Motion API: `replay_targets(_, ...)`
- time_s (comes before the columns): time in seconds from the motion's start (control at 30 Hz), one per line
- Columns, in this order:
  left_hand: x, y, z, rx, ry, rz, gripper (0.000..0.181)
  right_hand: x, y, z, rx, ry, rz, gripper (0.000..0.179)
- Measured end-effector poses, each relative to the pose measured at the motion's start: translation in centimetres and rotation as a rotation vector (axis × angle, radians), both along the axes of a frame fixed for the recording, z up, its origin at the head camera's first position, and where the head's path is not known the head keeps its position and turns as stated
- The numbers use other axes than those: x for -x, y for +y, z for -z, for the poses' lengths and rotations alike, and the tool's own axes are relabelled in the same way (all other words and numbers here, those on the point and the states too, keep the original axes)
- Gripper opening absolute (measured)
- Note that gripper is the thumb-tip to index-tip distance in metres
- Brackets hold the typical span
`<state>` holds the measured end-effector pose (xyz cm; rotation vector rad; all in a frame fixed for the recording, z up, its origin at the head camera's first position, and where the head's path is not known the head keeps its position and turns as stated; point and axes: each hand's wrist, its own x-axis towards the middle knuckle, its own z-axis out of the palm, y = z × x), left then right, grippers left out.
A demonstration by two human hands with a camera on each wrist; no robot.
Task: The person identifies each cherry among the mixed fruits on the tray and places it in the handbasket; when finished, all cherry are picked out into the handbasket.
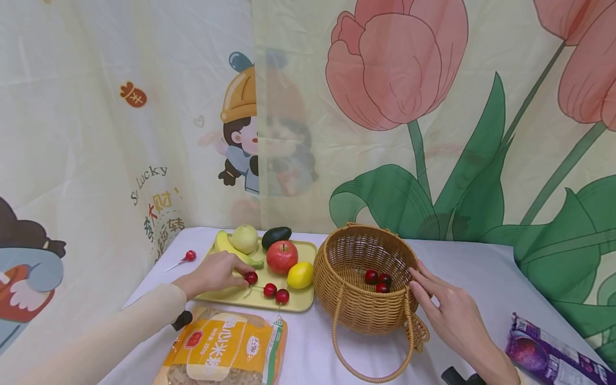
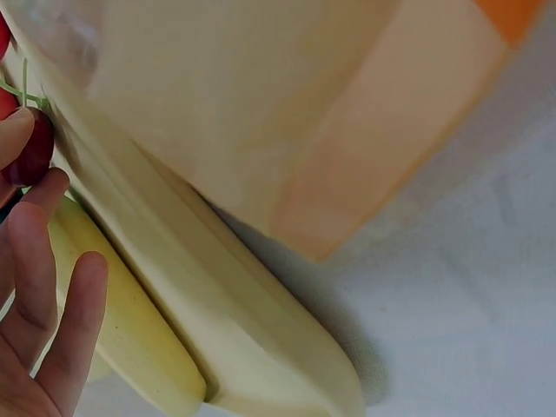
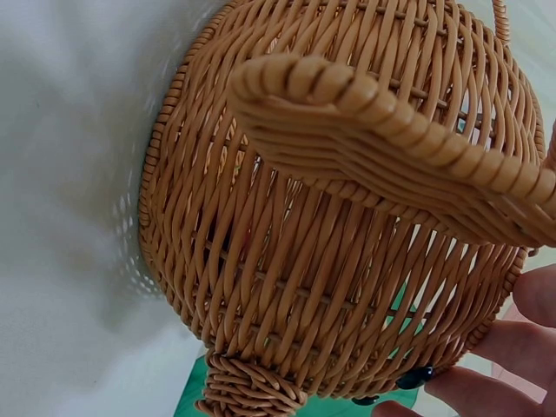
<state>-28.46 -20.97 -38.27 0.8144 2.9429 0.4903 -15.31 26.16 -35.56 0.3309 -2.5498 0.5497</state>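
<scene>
My left hand (image 1: 222, 274) pinches a dark red cherry (image 2: 35, 149) between thumb and finger, low over the front of the yellow tray (image 1: 299, 306). Its stem shows in the left wrist view. Two more cherries (image 1: 282, 297) with stems lie just right of it on the tray. The right hand (image 1: 449, 307) touches the right rim of a wicker basket (image 1: 366, 313), fingers extended; in the right wrist view its fingertips (image 3: 452, 382) lie right at the rim. Inside the basket are three cherries (image 1: 371, 276). Its handle (image 1: 372, 378) hangs down toward the front.
Also on the tray are a banana (image 1: 225, 245), a pale round fruit (image 1: 245, 239), an avocado (image 1: 276, 236), a red apple (image 1: 282, 257) and a lemon (image 1: 300, 275). A lollipop (image 1: 190, 256) lies left, an orange food bag (image 1: 223, 347) in front, a purple packet (image 1: 544, 347) at right.
</scene>
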Motion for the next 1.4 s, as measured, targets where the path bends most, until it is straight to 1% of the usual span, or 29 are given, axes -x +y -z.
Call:
replay_targets(0.1, 0.1, -0.1, 0.0, 0.005, 0.010, 0.017, 0.031, 0.0, 0.0, 0.0, -0.001, 0.000, 0.002, 0.038)
replay_targets(0.23, 0.1, -0.3, -0.3, 0.016, 0.018, 0.042, 0.030, 0.0, 0.0, 0.1, 0.002, -0.005, 0.002, 0.038)
replay_targets(0.33, 0.1, -0.3, -0.7, 0.020, -0.001, 0.040, 0.028, 0.0, 0.0, 0.1, 0.003, 0.001, 0.000, 0.038)
replay_targets(0.47, 0.2, -0.5, -1.7, 0.042, -0.023, 0.021, 0.028, 0.1, 0.0, 0.2, 0.005, 0.014, -0.007, 0.038)
replay_targets(0.57, 0.5, -0.8, -3.1, 0.071, -0.020, 0.019, 0.028, 0.1, 0.0, 0.2, -0.001, 0.017, -0.008, 0.037)
replay_targets(0.63, 0.7, -0.9, -4.2, 0.093, -0.008, 0.028, 0.027, 0.1, 0.0, 0.2, -0.003, 0.017, -0.009, 0.038)
replay_targets(0.73, 1.1, -1.0, -6.4, 0.113, -0.016, 0.050, 0.028, 0.2, 0.0, 0.1, -0.005, 0.021, -0.011, 0.038)
replay_targets(0.8, 1.4, -0.7, -8.1, 0.127, -0.041, 0.064, 0.030, 0.2, 0.0, 0.1, 0.001, 0.019, -0.012, 0.038)
replay_targets(0.9, 1.9, 0.0, -10.7, 0.155, -0.101, 0.088, 0.031, 0.2, 0.0, 0.1, -0.001, 0.021, -0.010, 0.038)
replay_targets(0.97, 2.5, 0.7, -12.2, 0.171, -0.132, 0.107, 0.031, 0.2, 0.0, 0.2, 0.000, 0.017, -0.008, 0.038)
replay_targets(1.03, 3.2, 1.7, -13.7, 0.186, -0.163, 0.130, 0.028, 0.2, 0.0, 0.1, 0.001, 0.014, -0.007, 0.038)
replay_targets(1.07, 3.6, 2.3, -14.5, 0.196, -0.168, 0.133, 0.028, 0.2, 0.0, 0.1, 0.001, 0.013, -0.006, 0.038)
replay_targets(1.1, 3.9, 2.9, -15.2, 0.208, -0.169, 0.132, 0.028, 0.2, 0.0, 0.1, 0.000, 0.015, -0.006, 0.038)
replay_targets(1.2, 4.6, 5.3, -17.4, 0.238, -0.214, 0.117, 0.028, 0.2, 0.0, 0.0, 0.004, 0.015, -0.012, 0.039)
replay_targets(1.3, 5.0, 8.0, -19.1, 0.273, -0.252, 0.102, 0.030, 0.2, 0.1, 0.0, 0.005, 0.025, -0.020, 0.038)
replay_targets(1.4, 5.3, 10.8, -20.1, 0.284, -0.283, 0.117, 0.027, 0.2, 0.1, 0.1, 0.008, 0.026, -0.024, 0.038)
